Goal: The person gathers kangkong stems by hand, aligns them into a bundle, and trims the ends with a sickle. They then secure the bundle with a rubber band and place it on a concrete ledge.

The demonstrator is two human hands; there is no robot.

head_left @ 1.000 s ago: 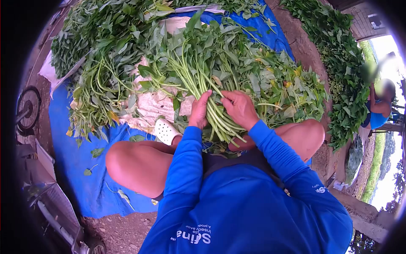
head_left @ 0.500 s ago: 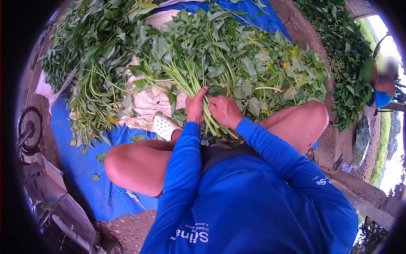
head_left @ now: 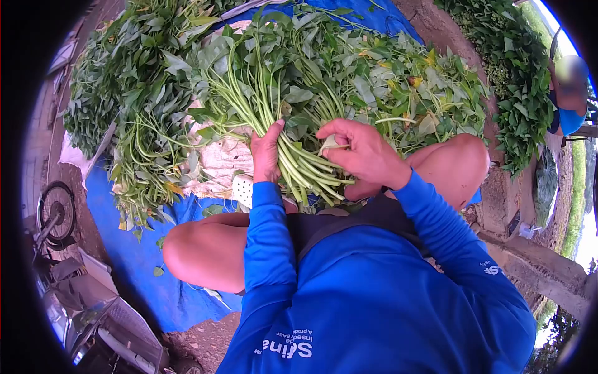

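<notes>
A bunch of leafy green stems is gripped by my left hand, its fingers wrapped round the stalks. The cut ends fan out toward my lap and the leaves point away from me. To the right of the bunch, my right hand is closed in a pinch, apart from the stalks. Between its thumb and fingers is a small pale leaf. More cut greens lie just beyond both hands.
A large heap of leafy greens is at the left, over a pale sack and a blue tarp. Wheeled vehicles stand at left. On the right are another row of greens, a concrete ledge and a person.
My right hand has left the stalks and moved right, now pinching a pale leaf. My left hand has shifted left with the bunch, whose stem ends have spread apart.
</notes>
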